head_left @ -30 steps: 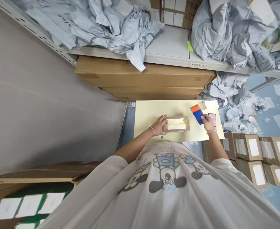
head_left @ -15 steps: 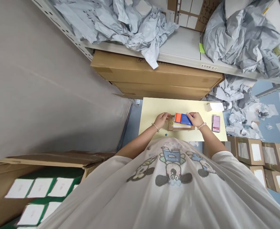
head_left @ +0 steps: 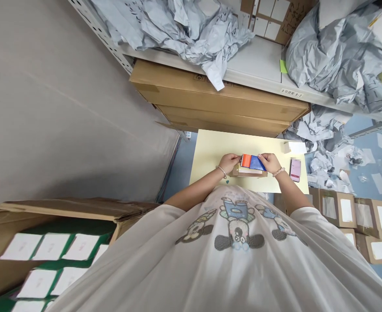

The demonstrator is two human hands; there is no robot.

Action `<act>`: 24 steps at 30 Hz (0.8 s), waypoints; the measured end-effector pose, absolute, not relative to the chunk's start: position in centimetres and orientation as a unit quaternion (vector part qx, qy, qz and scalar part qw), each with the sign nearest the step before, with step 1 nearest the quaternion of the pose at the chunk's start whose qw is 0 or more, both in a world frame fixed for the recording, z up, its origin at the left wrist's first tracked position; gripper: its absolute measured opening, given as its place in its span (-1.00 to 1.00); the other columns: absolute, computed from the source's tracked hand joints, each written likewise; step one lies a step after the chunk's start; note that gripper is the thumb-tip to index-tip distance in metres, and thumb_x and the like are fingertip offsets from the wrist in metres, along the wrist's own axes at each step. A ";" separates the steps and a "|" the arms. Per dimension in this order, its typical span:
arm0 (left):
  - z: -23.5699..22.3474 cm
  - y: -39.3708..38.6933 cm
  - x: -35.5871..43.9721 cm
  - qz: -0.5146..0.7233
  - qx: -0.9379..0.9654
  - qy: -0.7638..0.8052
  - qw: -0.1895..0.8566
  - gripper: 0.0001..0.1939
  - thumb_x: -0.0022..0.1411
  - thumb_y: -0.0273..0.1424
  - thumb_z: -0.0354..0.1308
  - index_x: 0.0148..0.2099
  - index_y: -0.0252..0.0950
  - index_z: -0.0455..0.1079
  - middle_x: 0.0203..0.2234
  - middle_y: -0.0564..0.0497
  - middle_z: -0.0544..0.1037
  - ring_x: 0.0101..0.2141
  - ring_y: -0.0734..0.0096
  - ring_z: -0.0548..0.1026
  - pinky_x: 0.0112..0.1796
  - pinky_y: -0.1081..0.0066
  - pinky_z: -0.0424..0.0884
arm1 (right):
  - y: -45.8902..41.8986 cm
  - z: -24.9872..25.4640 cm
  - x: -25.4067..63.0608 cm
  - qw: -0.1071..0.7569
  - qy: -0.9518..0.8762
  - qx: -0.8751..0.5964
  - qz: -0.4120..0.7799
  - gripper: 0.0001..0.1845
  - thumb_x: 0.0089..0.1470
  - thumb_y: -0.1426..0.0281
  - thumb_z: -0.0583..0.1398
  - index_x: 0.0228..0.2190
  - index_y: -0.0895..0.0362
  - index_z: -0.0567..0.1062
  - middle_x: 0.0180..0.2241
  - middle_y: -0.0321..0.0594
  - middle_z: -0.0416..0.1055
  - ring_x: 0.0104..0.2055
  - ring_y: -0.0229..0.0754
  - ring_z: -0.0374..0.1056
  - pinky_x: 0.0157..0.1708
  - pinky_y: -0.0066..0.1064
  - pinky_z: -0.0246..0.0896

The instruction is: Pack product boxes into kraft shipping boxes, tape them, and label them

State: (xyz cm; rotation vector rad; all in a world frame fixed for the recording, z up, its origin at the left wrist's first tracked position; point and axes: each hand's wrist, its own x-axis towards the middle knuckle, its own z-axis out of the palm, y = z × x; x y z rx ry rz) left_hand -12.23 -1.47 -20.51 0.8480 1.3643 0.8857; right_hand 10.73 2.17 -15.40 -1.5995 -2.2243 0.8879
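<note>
Left hand (head_left: 229, 163), right hand (head_left: 269, 163) pinching a booklet (head_left: 252, 162), apparently.

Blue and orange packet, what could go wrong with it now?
The blue and orange packet is held at its ends by the left hand and right hand, so it might slip onto the cardboard box below. The pink item lies near the yellow table's edge and could get knocked off.
</note>
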 end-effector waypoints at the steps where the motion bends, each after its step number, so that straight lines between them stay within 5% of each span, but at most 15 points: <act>1: -20.4 -1.4 -12.4 0.385 0.368 0.591 0.605 -0.85 0.10 -0.33 0.30 -0.45 -0.28 0.50 -0.50 0.04 0.60 -0.38 0.37 0.53 -0.23 0.38 0.45 | 2.3 -15.1 10.7 0.122 -0.771 -0.544 0.308 -0.28 0.20 -0.25 -0.08 -0.68 0.04 0.14 -0.68 -0.34 0.07 -0.56 -0.26 0.00 -0.49 -0.35 -0.08; 13: -18.5 -0.6 -13.0 0.401 0.387 0.585 0.589 -0.89 0.10 -0.45 0.25 -0.48 -0.27 0.46 -0.47 0.00 0.61 -0.36 0.36 0.55 -0.26 0.40 0.44 | 3.3 -10.2 11.1 0.076 -0.820 -0.484 0.296 -0.33 0.18 -0.20 0.05 -0.66 0.06 0.24 -0.68 -0.33 0.13 -0.57 -0.26 0.03 -0.48 -0.35 -0.08; 24: -18.9 -0.3 -14.6 0.396 0.427 0.552 0.597 -0.77 0.09 -0.25 0.36 -0.45 -0.29 0.48 -0.52 0.04 0.56 -0.44 0.42 0.45 -0.31 0.41 0.38 | 3.8 -9.7 12.3 0.073 -0.816 -0.459 0.343 -0.34 0.14 -0.23 0.07 -0.61 0.09 0.31 -0.64 -0.33 0.19 -0.55 -0.25 0.10 -0.49 -0.38 -0.06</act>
